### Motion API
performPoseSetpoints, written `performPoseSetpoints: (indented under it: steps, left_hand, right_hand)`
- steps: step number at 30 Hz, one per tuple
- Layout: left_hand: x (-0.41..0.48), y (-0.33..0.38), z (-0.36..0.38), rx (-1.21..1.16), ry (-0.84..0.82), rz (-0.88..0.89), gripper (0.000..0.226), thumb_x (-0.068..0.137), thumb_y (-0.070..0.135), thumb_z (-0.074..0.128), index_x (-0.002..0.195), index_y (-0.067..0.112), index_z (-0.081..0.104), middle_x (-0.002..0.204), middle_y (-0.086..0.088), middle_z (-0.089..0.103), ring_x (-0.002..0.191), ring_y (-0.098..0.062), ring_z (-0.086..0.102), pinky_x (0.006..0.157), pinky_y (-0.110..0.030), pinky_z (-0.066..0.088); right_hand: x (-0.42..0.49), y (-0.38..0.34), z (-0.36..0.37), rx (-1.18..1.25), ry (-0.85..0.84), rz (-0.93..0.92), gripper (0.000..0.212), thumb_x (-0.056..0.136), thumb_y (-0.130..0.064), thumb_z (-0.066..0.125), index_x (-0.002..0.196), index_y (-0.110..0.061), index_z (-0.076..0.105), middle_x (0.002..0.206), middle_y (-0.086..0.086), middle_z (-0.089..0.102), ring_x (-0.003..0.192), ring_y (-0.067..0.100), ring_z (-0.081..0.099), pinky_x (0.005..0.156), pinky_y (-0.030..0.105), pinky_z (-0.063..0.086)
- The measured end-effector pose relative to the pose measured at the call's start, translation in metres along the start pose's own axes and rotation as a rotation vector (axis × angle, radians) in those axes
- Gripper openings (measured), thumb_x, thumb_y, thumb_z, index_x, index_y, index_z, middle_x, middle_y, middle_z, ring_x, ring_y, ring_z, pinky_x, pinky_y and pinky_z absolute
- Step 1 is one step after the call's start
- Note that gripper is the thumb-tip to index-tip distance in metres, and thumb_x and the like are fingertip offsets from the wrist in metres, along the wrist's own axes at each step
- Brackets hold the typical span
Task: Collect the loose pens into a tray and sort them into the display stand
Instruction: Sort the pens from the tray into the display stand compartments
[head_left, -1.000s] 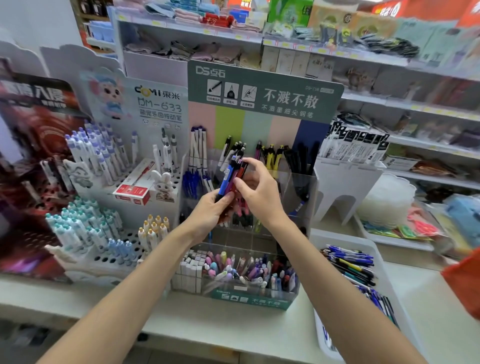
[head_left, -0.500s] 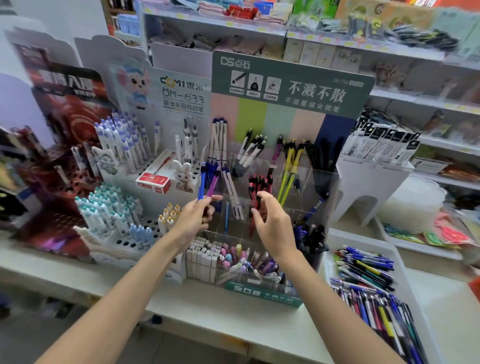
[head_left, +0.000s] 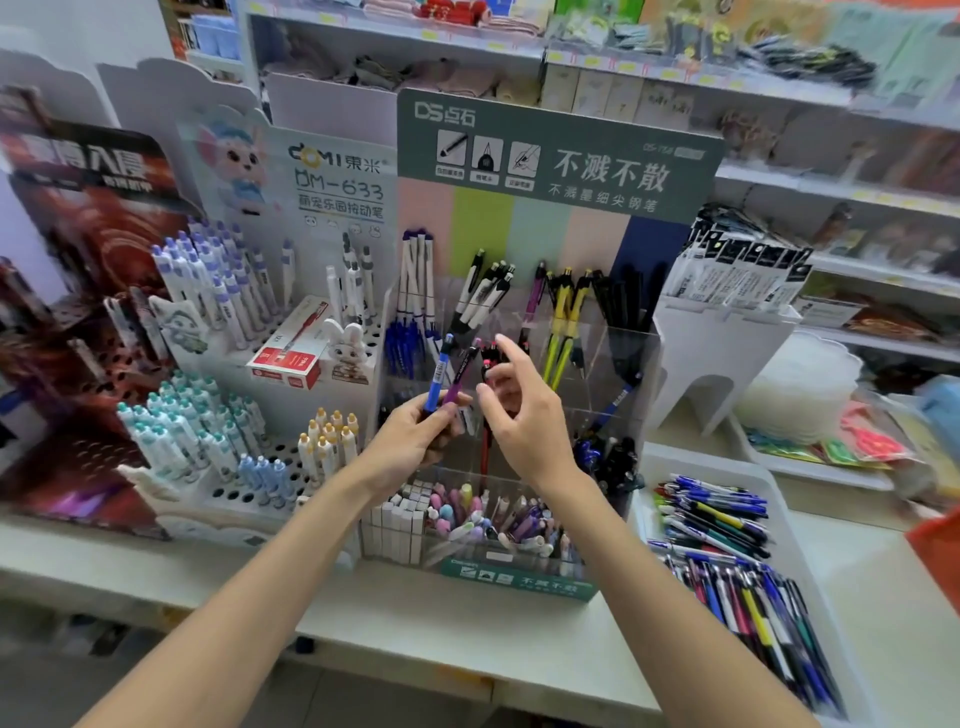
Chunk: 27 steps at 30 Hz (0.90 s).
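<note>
My left hand grips two pens upright in front of the clear display stand: a blue pen and a purple pen. My right hand hovers just right of them with fingers spread and loosely bent, holding nothing, in front of the red pens standing in a middle compartment. The stand's other compartments hold blue, white-black, yellow and black pens. A white tray at the right holds several loose pens lying flat.
A white peg stand with teal, purple and yellow-capped pens sits left of the clear stand, with a red box on it. A front bin holds pastel pens. Shelves of goods rise behind. A white riser with packets stands at the right.
The red pens went from my hands into the middle compartment. My left hand now keeps only the blue and purple pens, and my right hand has let go and opened.
</note>
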<state>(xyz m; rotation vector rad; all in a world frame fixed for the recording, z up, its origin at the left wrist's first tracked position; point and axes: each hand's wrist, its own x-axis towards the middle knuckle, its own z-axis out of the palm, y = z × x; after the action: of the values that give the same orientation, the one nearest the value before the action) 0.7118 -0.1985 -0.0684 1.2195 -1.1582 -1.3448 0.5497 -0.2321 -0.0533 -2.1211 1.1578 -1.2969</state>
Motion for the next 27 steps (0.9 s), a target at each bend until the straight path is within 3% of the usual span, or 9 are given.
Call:
performPoseSetpoints:
  steps: [3, 7, 9, 12, 15, 18, 22, 27]
  left_hand:
    - [0.004, 0.008, 0.011, 0.013, -0.033, 0.012, 0.023, 0.104, 0.028, 0.048, 0.116, 0.014, 0.062, 0.076, 0.005, 0.061, 0.066, -0.006, 0.051, 0.060, -0.020, 0.040]
    - [0.006, 0.017, -0.001, 0.044, 0.071, 0.064, 0.022, 0.105, 0.027, 0.045, 0.117, 0.029, 0.063, 0.076, 0.007, 0.059, 0.061, -0.004, 0.049, 0.053, -0.015, 0.037]
    - [0.005, 0.020, -0.013, 0.075, 0.114, 0.084, 0.024, 0.106, 0.027, 0.042, 0.118, 0.026, 0.062, 0.076, 0.007, 0.051, 0.057, -0.002, 0.043, 0.050, -0.014, 0.034]
    - [0.006, 0.024, -0.024, 0.105, 0.178, 0.090, 0.025, 0.106, 0.032, 0.040, 0.112, 0.019, 0.060, 0.072, 0.011, 0.050, 0.058, -0.003, 0.040, 0.052, -0.015, 0.032]
    - [0.011, 0.033, -0.019, -0.005, 0.191, 0.061, 0.032, 0.107, 0.035, 0.032, 0.097, 0.014, 0.055, 0.068, 0.007, 0.043, 0.056, -0.006, 0.035, 0.049, -0.017, 0.026]
    - [0.023, 0.045, -0.007, -0.057, 0.211, 0.082, 0.030, 0.106, 0.026, 0.030, 0.088, 0.016, 0.051, 0.068, 0.005, 0.041, 0.057, -0.007, 0.033, 0.049, -0.018, 0.026]
    - [0.041, 0.063, 0.013, -0.004, 0.222, 0.175, 0.023, 0.106, 0.019, 0.035, 0.094, 0.016, 0.054, 0.073, 0.004, 0.044, 0.060, -0.008, 0.037, 0.055, -0.020, 0.032]
    - [0.052, 0.073, 0.027, -0.046, 0.264, 0.231, 0.018, 0.105, 0.018, 0.046, 0.103, 0.022, 0.064, 0.081, 0.003, 0.056, 0.069, -0.006, 0.050, 0.068, -0.020, 0.046]
  right_hand:
    - [0.018, -0.020, 0.000, 0.095, 0.004, 0.036, 0.053, 0.094, -0.015, 0.064, 0.142, -0.021, 0.043, 0.100, -0.004, 0.063, 0.090, 0.008, 0.063, 0.082, 0.020, 0.052]
    - [0.041, -0.021, -0.010, 0.136, 0.174, 0.009, 0.044, 0.091, -0.011, 0.066, 0.131, -0.015, 0.048, 0.093, -0.006, 0.062, 0.083, 0.006, 0.064, 0.074, 0.019, 0.054]
    - [0.053, -0.017, -0.022, 0.159, 0.275, 0.029, 0.045, 0.092, -0.011, 0.066, 0.132, -0.013, 0.046, 0.094, 0.002, 0.063, 0.081, 0.008, 0.064, 0.069, 0.016, 0.053]
    - [0.064, -0.012, -0.032, 0.145, 0.355, 0.020, 0.042, 0.092, -0.011, 0.066, 0.128, -0.012, 0.045, 0.091, -0.001, 0.062, 0.081, 0.011, 0.064, 0.073, 0.021, 0.053]
    - [0.076, -0.011, -0.036, 0.094, 0.340, -0.008, 0.039, 0.091, -0.010, 0.066, 0.125, -0.011, 0.047, 0.092, -0.003, 0.061, 0.083, 0.008, 0.063, 0.078, 0.024, 0.053]
    - [0.093, -0.014, -0.047, 0.076, 0.382, -0.047, 0.039, 0.091, -0.010, 0.066, 0.125, -0.010, 0.046, 0.091, -0.002, 0.061, 0.079, 0.004, 0.062, 0.074, 0.019, 0.052]
    - [0.117, -0.015, -0.069, 0.000, 0.444, -0.106, 0.039, 0.092, -0.008, 0.064, 0.126, -0.009, 0.046, 0.100, 0.002, 0.060, 0.083, 0.009, 0.063, 0.075, 0.014, 0.049]
    - [0.123, 0.003, -0.073, -0.167, 0.313, -0.130, 0.040, 0.090, -0.006, 0.067, 0.124, -0.009, 0.047, 0.109, 0.004, 0.061, 0.087, 0.017, 0.061, 0.080, 0.029, 0.052]
